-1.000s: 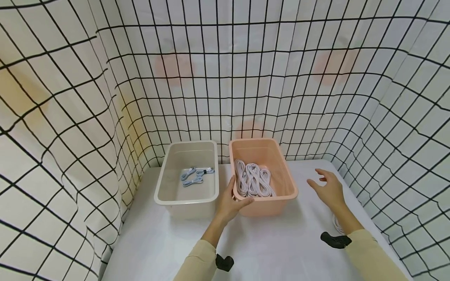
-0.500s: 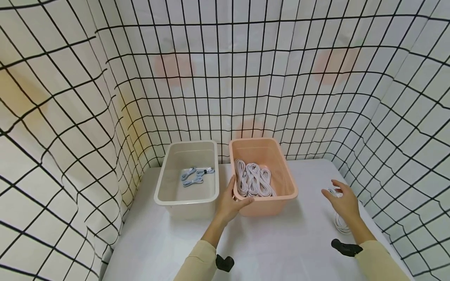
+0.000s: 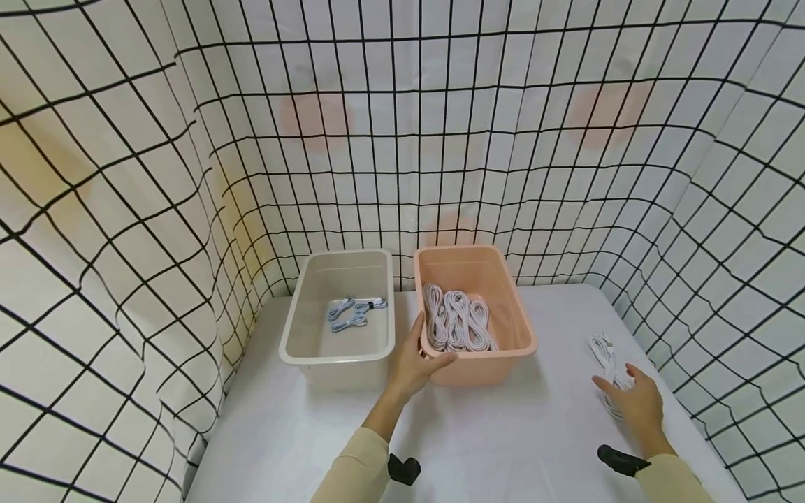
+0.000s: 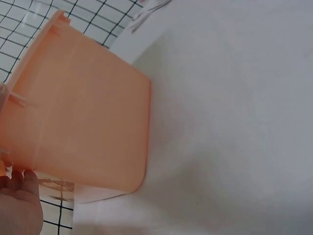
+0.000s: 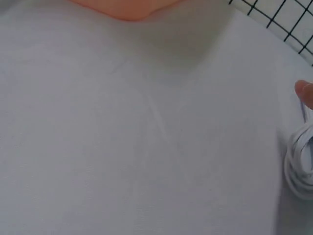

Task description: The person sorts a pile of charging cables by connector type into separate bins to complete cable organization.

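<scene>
My left hand (image 3: 411, 367) holds the front left corner of a peach-coloured plastic bin (image 3: 481, 370), thumb along the front rim and fingers at the left side. In the left wrist view its fingertips (image 4: 30, 180) sit just under the bin's rim. Several coiled white cables (image 3: 458, 323) lie inside that bin. At the table's right side, my right hand (image 3: 638, 402) hovers low over a tied white cable (image 3: 602, 353), thumb and fingers apart. The right wrist view catches a fingertip (image 5: 304, 92) above the cable's looped end (image 5: 298, 169); most of this hand is out of that frame.
Left of the peach bin stands a beige bin (image 3: 336, 370) with a few small bundled light blue cables (image 3: 349, 321). Black grid netting (image 3: 409, 161) in front of white sheets walls the white table (image 3: 503, 447) at the back and both sides.
My right hand has moved right and toward me, down to the white cable at the table's right side. My left hand keeps its hold on the peach bin.
</scene>
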Available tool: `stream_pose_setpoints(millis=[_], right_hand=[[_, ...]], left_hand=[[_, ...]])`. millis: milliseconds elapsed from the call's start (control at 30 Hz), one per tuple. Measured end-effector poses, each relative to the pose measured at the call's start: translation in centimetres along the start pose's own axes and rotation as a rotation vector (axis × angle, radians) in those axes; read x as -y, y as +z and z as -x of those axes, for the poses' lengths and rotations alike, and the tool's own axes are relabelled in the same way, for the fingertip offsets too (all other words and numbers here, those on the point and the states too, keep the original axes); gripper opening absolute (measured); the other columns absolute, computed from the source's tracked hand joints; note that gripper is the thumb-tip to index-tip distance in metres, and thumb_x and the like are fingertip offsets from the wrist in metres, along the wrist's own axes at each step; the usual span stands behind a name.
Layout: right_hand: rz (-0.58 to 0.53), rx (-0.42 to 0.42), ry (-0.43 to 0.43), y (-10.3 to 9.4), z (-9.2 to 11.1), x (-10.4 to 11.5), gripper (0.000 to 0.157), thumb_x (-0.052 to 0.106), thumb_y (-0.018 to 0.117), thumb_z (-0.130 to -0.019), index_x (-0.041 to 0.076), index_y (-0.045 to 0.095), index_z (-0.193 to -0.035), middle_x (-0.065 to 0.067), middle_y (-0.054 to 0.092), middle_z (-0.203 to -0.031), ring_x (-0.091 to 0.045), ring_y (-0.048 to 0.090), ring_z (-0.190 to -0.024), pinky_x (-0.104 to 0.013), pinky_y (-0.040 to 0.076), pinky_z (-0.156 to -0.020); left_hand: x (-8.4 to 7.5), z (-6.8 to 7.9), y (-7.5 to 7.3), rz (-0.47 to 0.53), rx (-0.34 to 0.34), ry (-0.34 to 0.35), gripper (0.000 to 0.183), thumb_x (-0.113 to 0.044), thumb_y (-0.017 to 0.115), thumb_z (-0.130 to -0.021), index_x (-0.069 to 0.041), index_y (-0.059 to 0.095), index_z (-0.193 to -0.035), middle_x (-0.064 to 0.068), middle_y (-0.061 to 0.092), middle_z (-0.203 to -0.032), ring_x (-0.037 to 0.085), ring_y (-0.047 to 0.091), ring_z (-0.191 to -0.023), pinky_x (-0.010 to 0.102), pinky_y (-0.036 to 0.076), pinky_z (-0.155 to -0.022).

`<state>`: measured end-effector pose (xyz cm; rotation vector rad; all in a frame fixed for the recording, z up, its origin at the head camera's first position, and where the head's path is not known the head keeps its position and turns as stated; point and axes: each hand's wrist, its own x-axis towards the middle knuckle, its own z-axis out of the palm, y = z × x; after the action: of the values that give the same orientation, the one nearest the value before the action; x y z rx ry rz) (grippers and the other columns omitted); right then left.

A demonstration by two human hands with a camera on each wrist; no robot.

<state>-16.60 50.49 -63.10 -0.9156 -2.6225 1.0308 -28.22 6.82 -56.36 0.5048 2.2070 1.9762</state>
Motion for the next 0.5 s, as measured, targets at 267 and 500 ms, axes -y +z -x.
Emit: stream_pose_setpoints(millis=[267,500], right_hand=[[0.021,-0.072,0.149,3.1,0.1,-4.3,0.098,0.047,0.074,-0.093,0.001,0.022,-0.162,-0.034,0.026,-0.159,-0.059,0.023,-0.141,-0.068,0.021,-0.112],[-0.046,-0.072,0.134,3.3,0.2,-3.5,0.080,0.028,0.066,-0.099,-0.003,0.023,-0.160,-0.034,0.026,-0.159,-0.057,0.020,-0.144,-0.062,0.015,-0.117]], left_hand=[[0.0,-0.1,0.1,-0.013,-0.009,0.003,0.115,-0.028,0.092,-0.080,-0.020,0.018,-0.167,0.006,0.028,-0.167,0.022,0.039,-0.145,0.037,0.040,-0.112],[-0.1,0.0,-0.1,0.009,0.000,0.004,0.115,-0.026,0.092,-0.081,-0.018,0.017,-0.168,0.006,0.026,-0.168,0.023,0.036,-0.147,0.038,0.038,-0.113]])
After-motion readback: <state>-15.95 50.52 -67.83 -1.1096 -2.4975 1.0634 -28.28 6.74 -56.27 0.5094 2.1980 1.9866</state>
